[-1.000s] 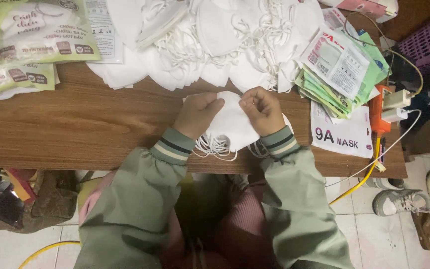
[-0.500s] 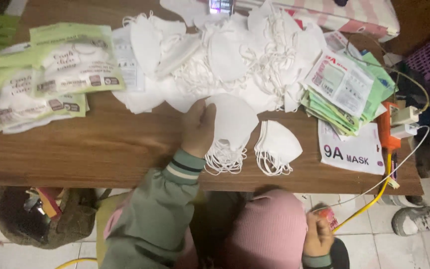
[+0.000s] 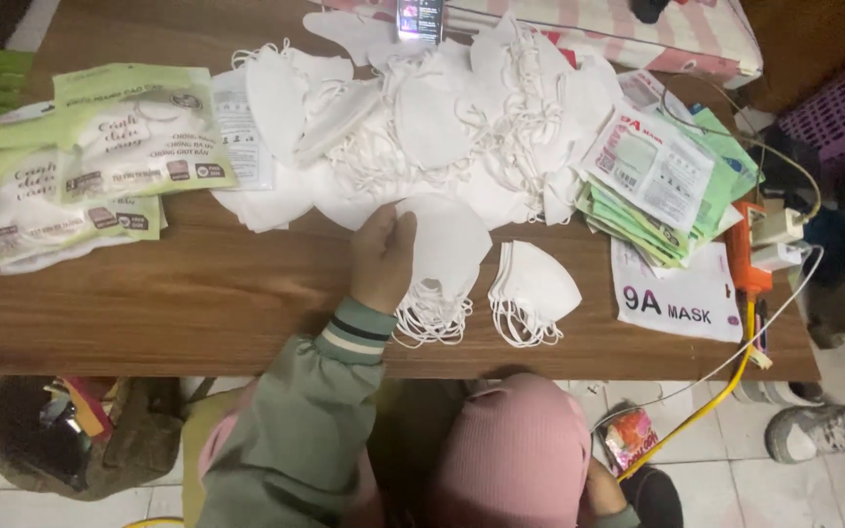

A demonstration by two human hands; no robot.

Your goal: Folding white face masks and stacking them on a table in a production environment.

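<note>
From the head view, looking straight down at the wooden table point(image 3: 198, 303): the left hand point(image 3: 381, 256) lies flat on a stack of white masks point(image 3: 440, 262), fingers spread open and pressing on the stack's left edge, nothing pinched between them. That stack sits near the table's front edge, its ear loops point(image 3: 430, 323) spilling toward the person. Just beside it, to the right and not touching, is a 2nd small stack of masks point(image 3: 532, 289) with loops hanging the same way. The right hand point(image 3: 606, 489) is down below the table edge, near a small red packet point(image 3: 631, 438) on the floor; it is mostly hidden behind the pink knee, so I cannot tell whether its fingers are open or closed. Behind the stacks, a big loose heap of masks point(image 3: 442, 117); to the left, green filled packs point(image 3: 100, 156); to the right, a fan of flat empty pouches point(image 3: 657, 186). To my eye, holding the stack well means keeping that palm flat and the edges squared, loops all one way, so the pile neither slides nor tangles with its neighbour.
</note>
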